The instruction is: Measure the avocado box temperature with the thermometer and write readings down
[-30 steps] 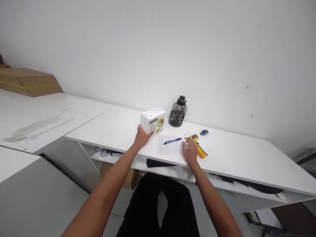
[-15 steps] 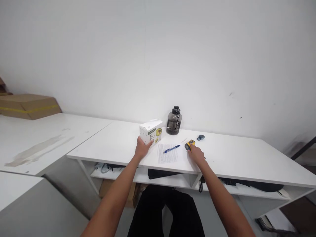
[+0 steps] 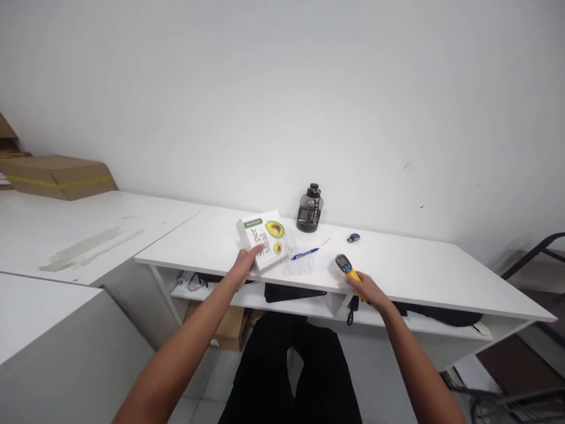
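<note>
In my left hand [image 3: 245,261] is a white box [image 3: 256,240] printed with avocados, tilted so its front face turns up towards me. The thumb lies across that face. My right hand [image 3: 367,290] is closed round the yellow handle of an infrared thermometer [image 3: 348,268], held near the table's front edge with its small screen and blue buttons facing up. Between the hands, a blue pen [image 3: 304,254] lies on a printed sheet of paper [image 3: 298,267]. The box partly covers the sheet's left side.
A dark see-through water bottle [image 3: 309,209] stands by the wall. Right of it lies a small dark blue object [image 3: 354,238]. A taped cardboard box [image 3: 59,176] sits on the left table. Below the white tabletop [image 3: 419,268], a shelf holds a flat black item [image 3: 293,292].
My left hand has turned and tilted the box, bringing its avocado face upward. My right hand has drawn the thermometer back towards me and turned its screen up.
</note>
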`<state>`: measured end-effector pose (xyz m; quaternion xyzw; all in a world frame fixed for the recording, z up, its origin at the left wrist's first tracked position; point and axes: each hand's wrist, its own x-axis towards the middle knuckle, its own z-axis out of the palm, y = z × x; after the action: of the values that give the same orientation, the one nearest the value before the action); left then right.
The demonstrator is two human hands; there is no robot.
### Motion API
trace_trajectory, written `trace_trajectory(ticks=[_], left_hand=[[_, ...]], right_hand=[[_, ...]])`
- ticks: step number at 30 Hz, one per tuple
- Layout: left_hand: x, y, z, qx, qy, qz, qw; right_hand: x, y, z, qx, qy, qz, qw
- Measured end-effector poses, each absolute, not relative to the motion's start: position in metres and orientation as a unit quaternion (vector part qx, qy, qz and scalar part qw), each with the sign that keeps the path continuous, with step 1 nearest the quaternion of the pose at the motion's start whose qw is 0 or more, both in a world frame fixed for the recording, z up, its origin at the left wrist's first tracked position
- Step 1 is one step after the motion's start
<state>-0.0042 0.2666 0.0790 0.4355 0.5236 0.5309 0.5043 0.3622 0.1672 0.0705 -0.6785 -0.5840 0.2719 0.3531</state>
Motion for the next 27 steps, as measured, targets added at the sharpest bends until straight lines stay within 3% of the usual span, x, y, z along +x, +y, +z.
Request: trace_trajectory(ticks=[4, 9, 27], left_hand=[[-0.003, 0.162, 0.050, 0.358, 0.455, 0.566, 0.587], [0.018, 0.063, 0.038, 0.298, 0.422, 0.515, 0.684], [0.048, 0.032, 0.038, 0.462, 0.484, 0.419, 0.614]], right_hand=[[0.342, 0.066, 0.042, -0.525, -0.554, 0.454, 0.460], [0.306, -0.024, 0.028, -0.449, -0.553, 0.530, 0.460], [0.302, -0.067, 0.026, -0.466, -0.511, 0.579, 0.432]])
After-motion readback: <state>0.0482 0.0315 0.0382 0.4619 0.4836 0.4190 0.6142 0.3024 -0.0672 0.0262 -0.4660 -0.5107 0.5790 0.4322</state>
